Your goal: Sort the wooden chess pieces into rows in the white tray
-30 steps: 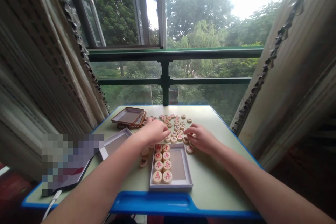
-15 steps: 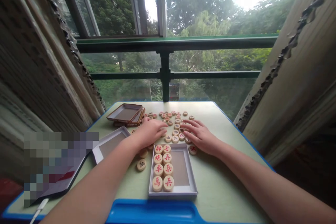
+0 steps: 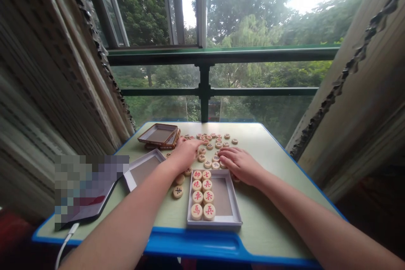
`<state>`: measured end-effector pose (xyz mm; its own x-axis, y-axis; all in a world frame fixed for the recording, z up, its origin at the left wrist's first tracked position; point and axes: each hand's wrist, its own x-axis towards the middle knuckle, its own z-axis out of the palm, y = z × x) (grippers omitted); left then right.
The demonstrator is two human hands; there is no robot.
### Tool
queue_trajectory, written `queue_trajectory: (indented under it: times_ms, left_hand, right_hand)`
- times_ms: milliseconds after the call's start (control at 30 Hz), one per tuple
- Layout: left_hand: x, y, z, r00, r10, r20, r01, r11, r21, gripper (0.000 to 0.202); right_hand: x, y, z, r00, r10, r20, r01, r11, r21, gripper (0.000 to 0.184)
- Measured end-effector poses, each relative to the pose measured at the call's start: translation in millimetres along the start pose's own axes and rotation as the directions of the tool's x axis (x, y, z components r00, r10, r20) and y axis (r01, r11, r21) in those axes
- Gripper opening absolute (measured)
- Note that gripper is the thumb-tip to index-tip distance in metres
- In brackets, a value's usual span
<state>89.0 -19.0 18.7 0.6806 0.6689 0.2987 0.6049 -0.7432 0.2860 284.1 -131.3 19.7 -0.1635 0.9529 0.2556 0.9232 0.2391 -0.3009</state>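
My left hand (image 3: 187,150) reaches over the far left of a loose spread of round Chinese chess pieces (image 3: 207,163). Its index finger points right and touches or nearly touches a red-marked piece; the other fingers are partly hidden. My right hand (image 3: 239,162) lies palm down with fingers stretched over the right side of the spread, covering some pieces. Nearer me, a shallow white box (image 3: 224,196) holds two columns of red-marked pieces along its left side, and its right side shows bare bottom. A black-marked piece (image 3: 178,192) lies left of the box.
Brown-edged trays (image 3: 158,133) are stacked at the back left. An open white box part (image 3: 144,169) lies before them, beside a pixelated tablet-like device (image 3: 95,198) with a white cable (image 3: 68,236). The table has a blue edge (image 3: 196,240); curtains and a railed window stand around it.
My left index finger has stretched out to the right among the far pieces. My right hand has shifted slightly nearer me over the pieces. The whole view has moved a little.
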Motion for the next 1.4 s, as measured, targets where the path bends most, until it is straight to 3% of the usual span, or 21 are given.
queue_trajectory:
  times_ms: [133, 367, 633, 733, 867, 1033, 1233, 1400]
  left_hand:
    - [-1.1, -4.4, 1.5, 1.0, -0.008, 0.015, 0.008, 0.999, 0.031, 0.05]
    - [-1.4, 2.9, -2.0, 0.999, -0.033, 0.04, 0.037, 0.995, -0.091, 0.044]
    - [-0.1, 3.8, -0.6, 0.999, -0.018, 0.034, 0.022, 0.992, -0.128, 0.047]
    - [-1.1, 4.0, 1.2, 0.997, 0.03, 0.076, -0.016, 0.983, -0.183, 0.044]
    - [-2.2, 4.0, 2.7, 0.984, 0.116, 0.132, -0.083, 0.969, -0.232, 0.042]
    - [-2.1, 3.3, 2.3, 0.986, 0.148, 0.077, -0.13, 0.971, -0.2, 0.037]
    - [-0.8, 2.1, 0.7, 0.99, 0.132, -0.058, -0.137, 0.985, -0.104, 0.037]
    - [-2.4, 6.6, -2.2, 0.987, 0.148, -0.064, -0.151, 0.988, -0.036, 0.035]
  right_hand:
    - [-0.9, -0.9, -3.3, 1.0, -0.006, -0.021, 0.007, 1.0, 0.02, 0.042]
    - [0.7, -3.0, -1.5, 0.993, -0.121, 0.0, 0.121, 0.991, 0.051, 0.038]
    - [3.5, 1.9, 0.2, 0.991, -0.122, -0.051, 0.123, 0.992, -0.001, 0.032]
    - [3.4, 1.8, -0.3, 0.991, -0.071, -0.117, 0.069, 0.997, -0.021, 0.034]
    - [3.4, 1.8, 0.1, 0.993, -0.103, -0.062, 0.101, 0.994, -0.034, 0.031]
    - [3.8, 5.5, 1.7, 0.991, -0.071, -0.114, 0.067, 0.997, -0.042, 0.029]
    - [3.9, 13.4, 4.0, 0.978, -0.173, -0.115, 0.17, 0.985, -0.039, 0.027]
    - [4.0, 16.1, 4.3, 0.979, -0.135, -0.154, 0.132, 0.991, -0.031, 0.025]
